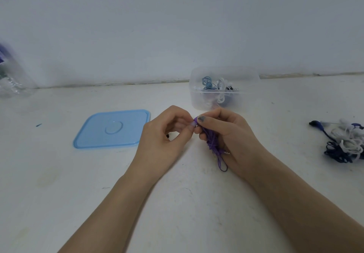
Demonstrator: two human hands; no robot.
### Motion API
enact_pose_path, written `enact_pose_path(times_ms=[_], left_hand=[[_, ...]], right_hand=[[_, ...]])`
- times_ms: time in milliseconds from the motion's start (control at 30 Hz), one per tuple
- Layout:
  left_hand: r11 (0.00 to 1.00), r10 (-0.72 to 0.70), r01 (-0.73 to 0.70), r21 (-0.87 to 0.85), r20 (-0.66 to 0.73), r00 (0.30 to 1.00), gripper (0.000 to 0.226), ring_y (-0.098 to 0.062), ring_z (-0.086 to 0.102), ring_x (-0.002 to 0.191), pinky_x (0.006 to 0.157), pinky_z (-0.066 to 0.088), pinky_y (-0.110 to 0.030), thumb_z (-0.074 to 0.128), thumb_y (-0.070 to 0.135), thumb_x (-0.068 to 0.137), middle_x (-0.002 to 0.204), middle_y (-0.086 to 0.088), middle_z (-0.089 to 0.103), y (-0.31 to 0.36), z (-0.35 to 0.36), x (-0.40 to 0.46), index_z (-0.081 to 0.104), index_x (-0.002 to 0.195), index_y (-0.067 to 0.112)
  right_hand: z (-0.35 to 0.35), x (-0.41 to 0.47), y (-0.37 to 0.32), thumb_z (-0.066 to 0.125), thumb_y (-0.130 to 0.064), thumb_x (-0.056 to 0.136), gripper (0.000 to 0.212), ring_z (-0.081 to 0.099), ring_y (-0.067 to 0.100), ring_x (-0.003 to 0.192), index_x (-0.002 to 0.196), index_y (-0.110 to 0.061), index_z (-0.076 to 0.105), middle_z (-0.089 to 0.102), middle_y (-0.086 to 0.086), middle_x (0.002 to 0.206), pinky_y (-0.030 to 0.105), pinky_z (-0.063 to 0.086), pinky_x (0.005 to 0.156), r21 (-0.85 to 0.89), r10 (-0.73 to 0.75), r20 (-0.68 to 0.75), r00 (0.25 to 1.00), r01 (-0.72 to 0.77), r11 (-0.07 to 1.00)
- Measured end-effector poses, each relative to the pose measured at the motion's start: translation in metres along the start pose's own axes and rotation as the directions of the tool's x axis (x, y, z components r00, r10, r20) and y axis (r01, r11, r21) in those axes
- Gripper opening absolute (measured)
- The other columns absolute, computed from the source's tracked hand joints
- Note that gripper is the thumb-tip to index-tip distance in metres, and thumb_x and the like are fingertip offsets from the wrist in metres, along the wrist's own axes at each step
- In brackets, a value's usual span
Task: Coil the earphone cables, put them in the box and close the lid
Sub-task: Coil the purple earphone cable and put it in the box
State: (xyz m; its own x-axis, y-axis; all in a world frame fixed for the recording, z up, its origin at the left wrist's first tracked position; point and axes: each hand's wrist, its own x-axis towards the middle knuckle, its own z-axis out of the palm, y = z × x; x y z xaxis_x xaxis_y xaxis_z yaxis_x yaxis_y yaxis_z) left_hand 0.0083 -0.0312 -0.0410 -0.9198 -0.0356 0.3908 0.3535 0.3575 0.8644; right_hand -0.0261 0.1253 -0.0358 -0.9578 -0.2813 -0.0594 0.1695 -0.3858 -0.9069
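Head view: the blue lid point(112, 128) is seen flat on the table point(177, 203), left of the hands. The left hand point(165, 134) pinches the end of the purple earphone cable point(211, 141), whose coil is gripped by the right hand point(228, 134), long axis toward the body. The open box point(246, 103) lies just beyond, nearer the right hand. More tangled cables point(344, 144) are seen far right.

Purple earphone cable point(212, 142) coiled in hands, clear box point(224, 87) open holding coils, blue lid point(112, 128) flat, tangled cables point(346, 144) right
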Motion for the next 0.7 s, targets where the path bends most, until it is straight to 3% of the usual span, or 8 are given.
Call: enact_pose_path(times_ms=[167, 300, 433, 700], left_hand=[[1.0, -0.021, 0.021, 0.008, -0.003, 1.0, 0.014, -0.023, 0.072, 0.083, 0.073, 0.053, -0.036, 0.072, 0.009, 0.093, 0.081, 0.001, 0.074, -0.0005, -0.0005, -0.0004, 0.063, 0.086, 0.018], [0.999, -0.034, 0.034, 0.019, -0.018, 0.999, 0.017, -0.021, 0.069, 0.081, 0.068, 0.046, -0.022, 0.072, 0.009, 0.092, 0.08, 0.003, 0.071, -0.0009, -0.001, -0.0002, 0.062, 0.084, 0.02], [0.999, -0.032, 0.032, 0.007, -0.002, 1.0, 0.018, -0.019, 0.067, 0.078, 0.069, 0.046, -0.02, 0.073, 0.008, 0.092, 0.08, 0.003, 0.07, -0.0023, -0.0013, 0.0007, 0.063, 0.084, 0.021], [1.0, -0.001, 0.002, -0.029, 0.037, 0.999, 0.011, -0.022, 0.069, 0.08, 0.074, 0.054, -0.037, 0.073, 0.009, 0.092, 0.083, 0.005, 0.073, -0.0035, -0.003, 0.0002, 0.069, 0.089, 0.019]], right_hand=[[0.0, 0.001, 0.0006, 0.065, 0.004, 0.088, 0.003, 0.06, 0.017, 0.058, 0.086, 0.005, 0.064, 0.068, 0.014, 0.07, 0.021, 0.049, 0.056, -0.021, 0.002, -0.013, 1.0, -0.002, 1.0], [0.0001, 0.001, 0.0006, 0.066, 0.003, 0.088, 0.005, 0.056, 0.018, 0.056, 0.082, 0.004, 0.065, 0.065, 0.015, 0.066, 0.022, 0.047, 0.054, -0.046, 0.008, 0.002, 1.0, -0.008, 0.999], [0.0011, -0.0004, -0.0007, 0.066, 0.002, 0.087, 0.01, 0.051, 0.017, 0.05, 0.077, 0.001, 0.064, 0.06, 0.013, 0.06, 0.021, 0.043, 0.049, -0.067, 0.014, 0.003, 1.0, -0.014, 0.998], [-0.0009, -0.0001, -0.0018, 0.065, 0.0, 0.086, 0.006, 0.047, 0.017, 0.05, 0.082, 0.004, 0.063, 0.056, 0.013, 0.059, 0.021, 0.04, 0.047, -0.063, 0.052, 0.01, 0.999, -0.051, 0.997]])
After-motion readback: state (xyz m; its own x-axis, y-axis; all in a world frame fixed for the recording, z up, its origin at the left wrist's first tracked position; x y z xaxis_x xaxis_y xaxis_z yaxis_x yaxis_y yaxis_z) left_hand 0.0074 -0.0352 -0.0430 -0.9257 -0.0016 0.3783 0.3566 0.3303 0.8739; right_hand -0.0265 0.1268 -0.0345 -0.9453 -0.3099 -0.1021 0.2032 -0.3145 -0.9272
